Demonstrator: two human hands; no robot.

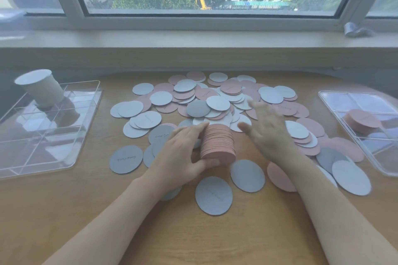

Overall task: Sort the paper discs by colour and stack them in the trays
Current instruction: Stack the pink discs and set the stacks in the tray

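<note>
1. Head view, hands: the left hand [185, 153] grasps a thick pink stack [217, 146] on its edge, fingers curled over the top and thumb under the near end, just above the table [193, 232]. The right hand [267, 129] is blurred, fingers spread and released, holding nothing, just right of the stack and above the heap.

2. Head view, discs: the loose heap [215, 103] of pink and grey discs covers the middle of the table, overlapping, with more scattered singly toward the near edge; a grey disc [213, 195] lies flat just in front of the stack.

3. Head view, trays: the left tray [53, 163], clear with dividers, holds a tall grey stack [41, 88] in a far compartment. The right tray [336, 101] holds a shorter pink pile [364, 121] in a middle compartment. Both trays sit well apart from the hands.

4. Step in hand, as I judge it: gathering pink discs from the heap into the held stack; the right hand looks set to pick another pink one or square the stack.

5. Next move, as I judge it: the pink stack belongs on the pink pile in the right tray. The stack is thick and loose, so it needs both ends pinched firmly, or discs may fan out. Many discs remain unsorted, so the task is far from done.
</note>
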